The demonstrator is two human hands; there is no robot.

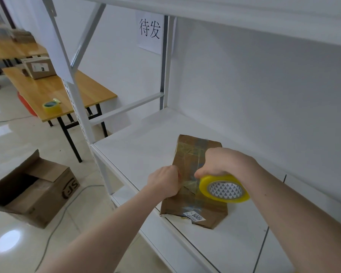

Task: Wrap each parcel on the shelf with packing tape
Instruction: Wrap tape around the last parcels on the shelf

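Brown taped parcel [191, 174] flat on white shelf [138, 146], yellow tape roll [223, 189] above

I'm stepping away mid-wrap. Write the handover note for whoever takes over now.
Left hand: pinches the pulled-out tape end against the parcel.
Right hand: grips the yellow tape roll over the parcel.
The parcel lies on the white shelf, near its front edge.
Done: tape strips already cross its top.
Left: lay and cut this strip. No other parcel shows on this shelf.
Spare tape roll sits on the wooden table.
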